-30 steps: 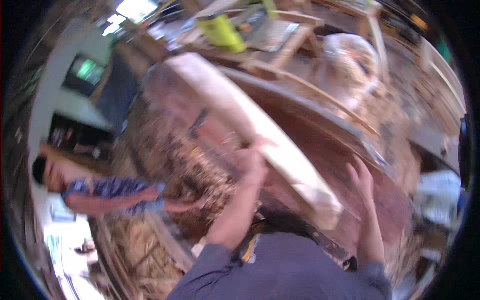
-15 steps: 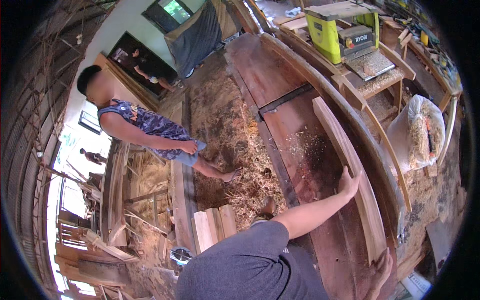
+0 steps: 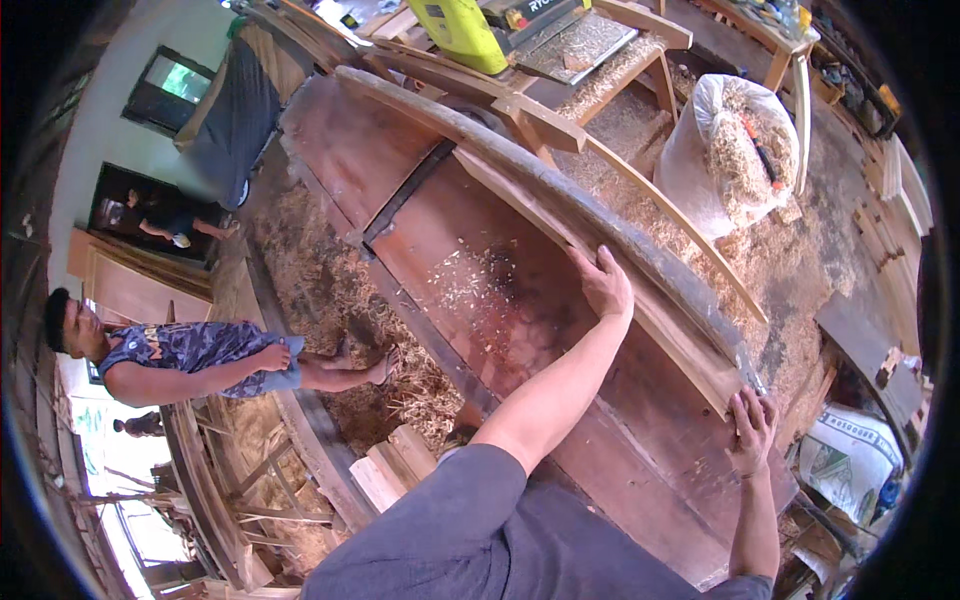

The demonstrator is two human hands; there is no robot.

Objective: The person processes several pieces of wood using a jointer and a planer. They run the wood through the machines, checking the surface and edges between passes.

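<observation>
A long pale wooden plank (image 3: 672, 345) lies along the inner face of the raised side of a reddish-brown, boat-like wooden structure (image 3: 440, 300). My left hand (image 3: 603, 285) grips it around mid-length, with the thumb and fingers against its face. At the near end of the plank my right hand (image 3: 752, 432) has its fingers bent over the end, close to the structure's grey rim (image 3: 650, 255). The palm sides of both hands are hidden. Pale wood chips (image 3: 475, 275) are scattered on the reddish bottom beside my left arm.
A dark crosspiece (image 3: 408, 195) spans the structure. Beyond its rim stand a green-and-black thickness planer (image 3: 540, 30) on a wooden stand and a sack of shavings (image 3: 725, 155). A person (image 3: 200, 360) stands at the left. Several wood blocks (image 3: 395, 465) are near my left sleeve.
The plank has moved outward with both hands and now rests against the structure's raised side. My view has turned to the right. The standing person now faces toward me.
</observation>
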